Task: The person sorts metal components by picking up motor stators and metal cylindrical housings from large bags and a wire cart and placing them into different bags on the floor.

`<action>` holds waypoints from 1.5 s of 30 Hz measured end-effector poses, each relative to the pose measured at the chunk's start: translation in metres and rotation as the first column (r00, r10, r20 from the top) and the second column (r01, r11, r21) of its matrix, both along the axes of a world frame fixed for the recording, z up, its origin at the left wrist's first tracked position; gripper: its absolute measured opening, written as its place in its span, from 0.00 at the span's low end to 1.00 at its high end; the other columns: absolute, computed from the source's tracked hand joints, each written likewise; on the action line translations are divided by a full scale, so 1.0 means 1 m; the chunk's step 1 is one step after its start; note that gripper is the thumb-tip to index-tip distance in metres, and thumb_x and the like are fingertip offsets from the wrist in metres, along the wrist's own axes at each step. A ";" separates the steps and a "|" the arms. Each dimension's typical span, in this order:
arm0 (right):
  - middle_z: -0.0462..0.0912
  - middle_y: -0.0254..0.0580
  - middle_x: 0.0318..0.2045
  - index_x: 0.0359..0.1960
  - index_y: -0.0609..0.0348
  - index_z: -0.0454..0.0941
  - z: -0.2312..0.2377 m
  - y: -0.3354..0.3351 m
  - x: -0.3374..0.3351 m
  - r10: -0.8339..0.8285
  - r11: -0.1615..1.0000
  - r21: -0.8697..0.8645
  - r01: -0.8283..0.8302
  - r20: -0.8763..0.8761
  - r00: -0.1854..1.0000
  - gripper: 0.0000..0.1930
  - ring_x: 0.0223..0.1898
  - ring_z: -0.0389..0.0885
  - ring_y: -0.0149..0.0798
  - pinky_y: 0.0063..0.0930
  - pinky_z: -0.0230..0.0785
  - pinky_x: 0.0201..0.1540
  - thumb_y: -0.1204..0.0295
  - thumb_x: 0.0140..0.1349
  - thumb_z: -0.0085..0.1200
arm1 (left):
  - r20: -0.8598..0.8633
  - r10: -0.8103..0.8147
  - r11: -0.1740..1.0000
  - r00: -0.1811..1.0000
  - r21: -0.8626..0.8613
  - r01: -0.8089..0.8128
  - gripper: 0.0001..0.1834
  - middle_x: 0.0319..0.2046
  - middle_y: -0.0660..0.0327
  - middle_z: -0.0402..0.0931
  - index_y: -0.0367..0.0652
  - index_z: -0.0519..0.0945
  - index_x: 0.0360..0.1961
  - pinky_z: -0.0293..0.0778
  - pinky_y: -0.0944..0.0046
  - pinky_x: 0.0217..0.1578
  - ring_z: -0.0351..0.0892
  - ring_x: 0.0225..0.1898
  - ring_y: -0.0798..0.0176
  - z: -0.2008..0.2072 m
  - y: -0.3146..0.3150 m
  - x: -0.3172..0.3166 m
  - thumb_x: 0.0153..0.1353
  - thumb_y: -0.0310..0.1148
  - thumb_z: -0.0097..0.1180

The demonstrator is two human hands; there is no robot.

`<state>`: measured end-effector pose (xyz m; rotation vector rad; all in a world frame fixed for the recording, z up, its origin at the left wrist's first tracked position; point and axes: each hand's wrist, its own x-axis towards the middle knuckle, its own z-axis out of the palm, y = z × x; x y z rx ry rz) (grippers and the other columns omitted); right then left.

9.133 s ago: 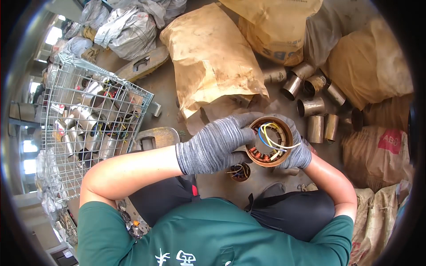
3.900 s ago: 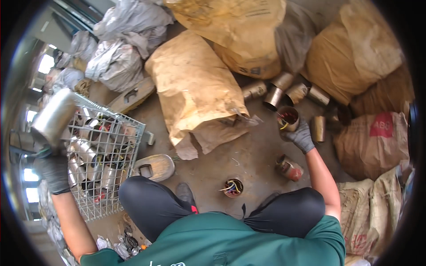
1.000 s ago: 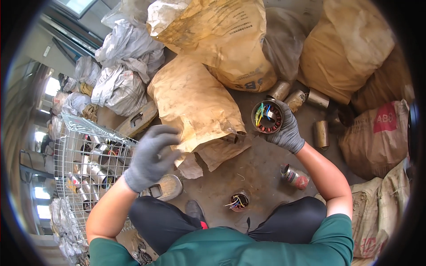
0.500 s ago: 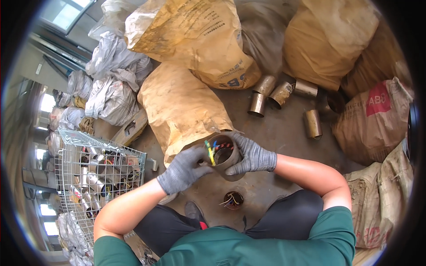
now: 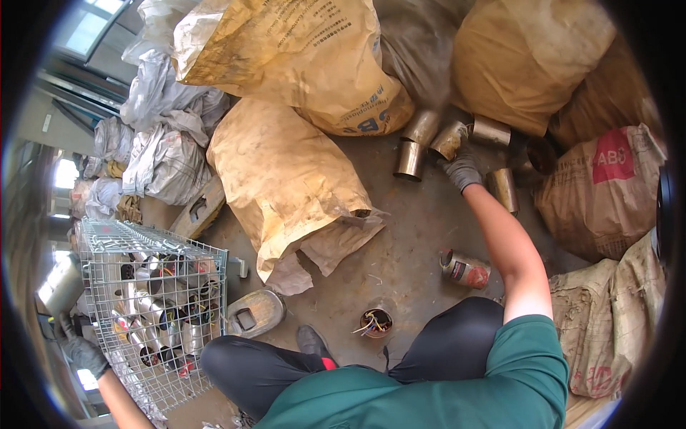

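Observation:
At the far left rim, my gloved left hand [image 5: 84, 354] is raised beside the wire basket [image 5: 153, 243], its fingers at the lower end of a silver metal cylinder [image 5: 61, 284]. Rim blur makes that hold hard to judge. My right arm is stretched forward, and its gloved hand [image 5: 463, 170] grips the near edge of a tarnished metal cylinder [image 5: 449, 139] lying on the floor. Other metal cylinders [image 5: 409, 160] lie around it. Between my legs stands an upright round piece [image 5: 376, 322] with coloured wires sticking out.
A cylinder with a red label [image 5: 466, 271] lies right of centre. The wire basket holds metal cylinders and wired parts. A large paper sack [image 5: 286, 179] lies ahead, with more sacks [image 5: 532, 64] behind and at right. Near my left knee is a slotted flat piece [image 5: 259, 312].
My hands have parted from the wired cylinder they held together at centre. The left swung out past the wire basket; the right reached forward to the cylinders on the floor.

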<state>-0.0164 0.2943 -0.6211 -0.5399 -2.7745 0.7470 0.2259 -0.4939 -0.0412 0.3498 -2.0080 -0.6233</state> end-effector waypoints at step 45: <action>0.81 0.59 0.24 0.52 0.60 0.73 0.283 -0.117 0.156 0.871 0.445 -0.317 -0.838 -0.066 0.487 0.22 0.28 0.82 0.61 0.52 0.74 0.32 0.63 0.58 0.56 | 0.675 -0.727 -0.017 0.129 -0.205 0.979 0.14 0.47 0.62 0.79 0.47 0.82 0.39 0.77 0.56 0.34 0.81 0.36 0.56 -0.280 0.405 -0.082 0.48 0.30 0.63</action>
